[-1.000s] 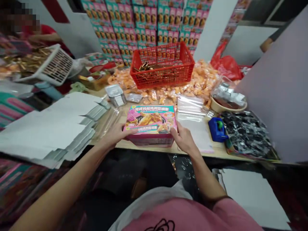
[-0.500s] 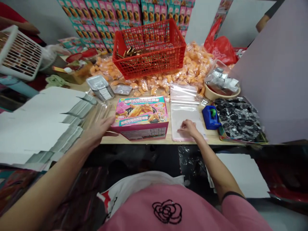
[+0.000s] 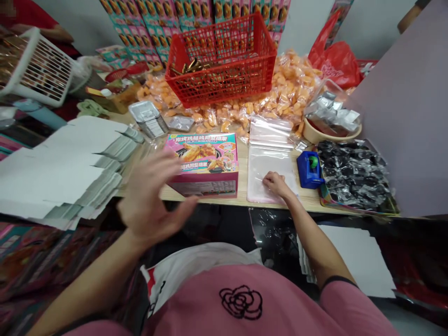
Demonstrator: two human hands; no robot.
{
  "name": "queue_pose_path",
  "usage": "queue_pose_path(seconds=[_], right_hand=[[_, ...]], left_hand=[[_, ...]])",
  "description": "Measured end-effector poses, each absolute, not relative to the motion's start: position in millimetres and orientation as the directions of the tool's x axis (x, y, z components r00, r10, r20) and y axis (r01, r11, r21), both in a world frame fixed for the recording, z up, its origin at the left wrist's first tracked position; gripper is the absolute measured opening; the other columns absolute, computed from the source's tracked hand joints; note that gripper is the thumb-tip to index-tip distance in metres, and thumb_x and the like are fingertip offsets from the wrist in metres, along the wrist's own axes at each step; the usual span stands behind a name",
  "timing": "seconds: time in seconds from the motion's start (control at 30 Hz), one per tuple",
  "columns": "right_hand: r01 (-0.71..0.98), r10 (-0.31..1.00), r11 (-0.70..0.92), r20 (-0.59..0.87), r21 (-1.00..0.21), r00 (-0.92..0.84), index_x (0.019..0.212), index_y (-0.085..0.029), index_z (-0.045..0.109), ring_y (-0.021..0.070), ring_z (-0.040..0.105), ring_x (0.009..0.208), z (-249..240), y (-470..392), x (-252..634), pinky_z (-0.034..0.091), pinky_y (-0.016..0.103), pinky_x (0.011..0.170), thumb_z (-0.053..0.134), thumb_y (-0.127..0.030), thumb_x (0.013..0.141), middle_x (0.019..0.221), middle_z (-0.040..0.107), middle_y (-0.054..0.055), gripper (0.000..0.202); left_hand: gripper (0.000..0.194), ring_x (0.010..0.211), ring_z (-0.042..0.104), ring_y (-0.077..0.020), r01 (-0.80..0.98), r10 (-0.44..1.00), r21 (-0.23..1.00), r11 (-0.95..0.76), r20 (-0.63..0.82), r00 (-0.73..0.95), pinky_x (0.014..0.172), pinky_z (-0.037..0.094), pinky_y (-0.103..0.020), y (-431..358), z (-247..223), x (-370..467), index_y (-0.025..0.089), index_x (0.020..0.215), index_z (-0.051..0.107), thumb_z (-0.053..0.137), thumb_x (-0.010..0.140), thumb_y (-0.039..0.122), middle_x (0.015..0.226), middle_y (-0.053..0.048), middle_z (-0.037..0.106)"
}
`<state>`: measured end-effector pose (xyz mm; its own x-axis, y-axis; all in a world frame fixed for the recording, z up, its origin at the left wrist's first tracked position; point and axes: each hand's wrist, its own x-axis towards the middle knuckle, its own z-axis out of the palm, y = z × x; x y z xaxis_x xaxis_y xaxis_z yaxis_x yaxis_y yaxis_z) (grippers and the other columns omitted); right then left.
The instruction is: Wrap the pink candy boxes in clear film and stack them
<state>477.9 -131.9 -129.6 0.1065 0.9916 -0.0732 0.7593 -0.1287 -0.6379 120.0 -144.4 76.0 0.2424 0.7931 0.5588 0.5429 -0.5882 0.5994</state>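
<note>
Pale wall (image 3: 303, 32) and stacked pink-and-teal printed cartons (image 3: 194, 16) fill the top of the frame, behind a light wooden tabletop (image 3: 242, 182).

At upper left, a co-worker's red sleeve (image 3: 33, 16) shows behind a white slatted plastic basket (image 3: 45, 70) holding gold-coloured pieces. Below it, a fanned stack of white cardboard sheets (image 3: 66, 161) covers the left of the tabletop. Just right of that stack's far edge stand nested clear plastic trays (image 3: 147, 116).

Left of centre, the person's left hand (image 3: 150, 196) is raised and blurred, its fingers open and the thumb held well apart, gripping nothing. It overlaps the left end of a pink-and-teal rectangular box printed with food pictures (image 3: 208, 161); whether it touches the box cannot be told. The box sits near the front edge of the tabletop, at mid-frame. Behind it, a red lattice plastic crate (image 3: 224, 79) with gold-coloured pieces inside stands among orange pieces in clear wrappers (image 3: 290, 88).

Just right of the box lies a stack of clear flat plastic bags (image 3: 269, 158). The person's right hand (image 3: 276, 182) rests over its lower part, fingers curled; whether they pinch a bag cannot be told.

Farther right come a blue tape dispenser with a green core (image 3: 308, 172), a round beige bowl of silvery packets (image 3: 317, 136) and, at the tabletop's right end, a shallow tray of black items in clear wrappers (image 3: 353, 175).
</note>
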Motion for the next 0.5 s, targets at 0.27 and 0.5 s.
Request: queue_pose_path(seconds=[0.27, 0.5], right_hand=[[0.569, 0.992, -0.128, -0.098, -0.813, 0.083, 0.069, -0.016, 0.067, 0.0166, 0.058, 0.065, -128.0, -127.2, 499.6, 0.044, 0.028, 0.064, 0.057, -0.03, 0.077, 0.066, 0.065, 0.002, 0.019], [0.458, 0.992, -0.11, -0.065, -0.882, 0.112, 0.063, -0.018, 0.065, 0.0157, 0.054, 0.061, -136.2, -131.1, 501.7, 0.041, 0.028, 0.06, 0.06, -0.031, 0.073, 0.059, 0.061, 0.001, 0.017]], left_hand=[[0.06, 0.071, 0.068, -0.0146, 0.154, 0.882, 0.964, 0.217, -0.261, 0.391, 0.063, 0.057, -0.029, -170.4, -38.7, 288.9, 0.02, 0.112, 0.054, 0.085, 0.067, 0.045, 0.107, -0.01, 0.064], [0.027, 0.044, 0.06, -0.0132, 0.112, 0.789, 0.837, 0.535, -0.543, 0.289, 0.045, 0.049, -0.022, -134.5, -91.2, 340.6, 0.015, 0.069, 0.052, 0.075, 0.078, 0.027, 0.05, 0.002, 0.053]])
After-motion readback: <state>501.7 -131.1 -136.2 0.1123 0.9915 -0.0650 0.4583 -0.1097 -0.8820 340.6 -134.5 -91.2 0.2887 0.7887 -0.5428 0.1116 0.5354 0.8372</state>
